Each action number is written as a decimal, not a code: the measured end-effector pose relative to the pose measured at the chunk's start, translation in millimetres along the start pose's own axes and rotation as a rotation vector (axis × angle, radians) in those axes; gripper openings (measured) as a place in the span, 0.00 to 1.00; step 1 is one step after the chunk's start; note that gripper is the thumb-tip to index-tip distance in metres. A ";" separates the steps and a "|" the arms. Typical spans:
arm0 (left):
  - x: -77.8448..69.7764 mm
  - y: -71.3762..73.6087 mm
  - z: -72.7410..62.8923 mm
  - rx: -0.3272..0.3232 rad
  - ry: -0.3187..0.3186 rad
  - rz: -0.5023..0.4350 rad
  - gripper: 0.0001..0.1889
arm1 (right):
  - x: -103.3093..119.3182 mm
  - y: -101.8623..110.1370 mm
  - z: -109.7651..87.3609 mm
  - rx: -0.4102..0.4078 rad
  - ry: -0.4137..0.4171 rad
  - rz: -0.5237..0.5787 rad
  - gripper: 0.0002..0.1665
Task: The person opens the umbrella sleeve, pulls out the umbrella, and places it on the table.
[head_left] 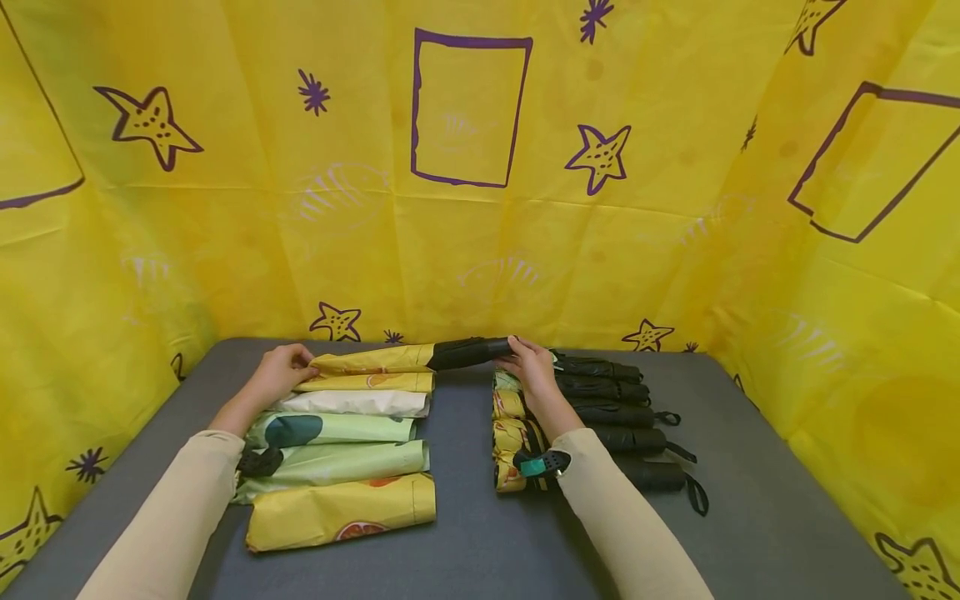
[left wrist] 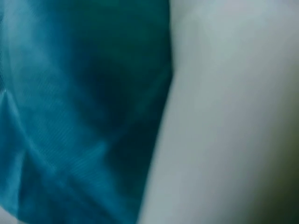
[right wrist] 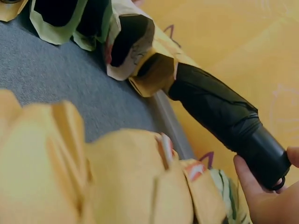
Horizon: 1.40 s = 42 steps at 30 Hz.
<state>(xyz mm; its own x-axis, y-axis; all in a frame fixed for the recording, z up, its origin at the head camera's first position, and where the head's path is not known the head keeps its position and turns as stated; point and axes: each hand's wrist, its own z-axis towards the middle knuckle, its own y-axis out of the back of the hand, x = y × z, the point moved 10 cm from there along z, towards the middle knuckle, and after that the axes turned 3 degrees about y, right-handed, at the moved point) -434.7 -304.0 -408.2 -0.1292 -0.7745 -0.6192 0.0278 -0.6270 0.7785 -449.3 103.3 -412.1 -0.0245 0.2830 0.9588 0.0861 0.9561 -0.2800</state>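
A folded black umbrella (head_left: 459, 354), at the centre of the head view, sits partly within a yellow citrus-print sleeve (head_left: 378, 360). The left hand (head_left: 276, 373) pinches the sleeve's left end; the right hand (head_left: 531, 367) grasps the umbrella's handle (head_left: 495, 347). Other sleeves (head_left: 345, 463) lie lower left.

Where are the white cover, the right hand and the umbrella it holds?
White cover (head_left: 367, 403), head view: its upper side.
Right hand (head_left: 535, 369), head view: its back.
Held umbrella (right wrist: 219, 112), right wrist view: folded black canopy.
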 end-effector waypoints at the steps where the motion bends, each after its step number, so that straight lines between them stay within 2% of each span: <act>1: 0.3 -0.4 0.3 0.002 0.002 -0.001 0.08 | 1.4 2.7 1.2 -0.011 0.007 0.008 0.29; 10: 2.5 -0.8 2.8 0.002 0.010 0.006 0.08 | 15.1 28.4 8.8 -0.096 0.036 0.059 0.26; 15: 2.5 -1.6 2.8 0.011 0.014 0.007 0.09 | 21.4 44.9 11.2 -0.126 0.044 0.058 0.26; 22: 2.7 -2.8 2.3 0.020 0.019 0.003 0.09 | 28.4 71.1 14.6 -0.210 0.065 0.049 0.24; 29: 4.8 -4.1 1.7 0.024 0.035 -0.010 0.09 | 36.4 93.0 18.8 -0.247 0.084 0.069 0.25; 42: 7.4 -3.7 1.3 0.017 0.034 -0.016 0.09 | 43.5 101.8 17.0 -0.318 0.085 0.165 0.16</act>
<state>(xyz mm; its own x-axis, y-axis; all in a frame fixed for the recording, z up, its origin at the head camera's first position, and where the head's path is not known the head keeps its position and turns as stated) -437.1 -307.3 -415.5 -0.0962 -0.7669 -0.6345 0.0092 -0.6381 0.7699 -458.5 214.2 -399.8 0.0973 0.4112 0.9063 0.3872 0.8233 -0.4151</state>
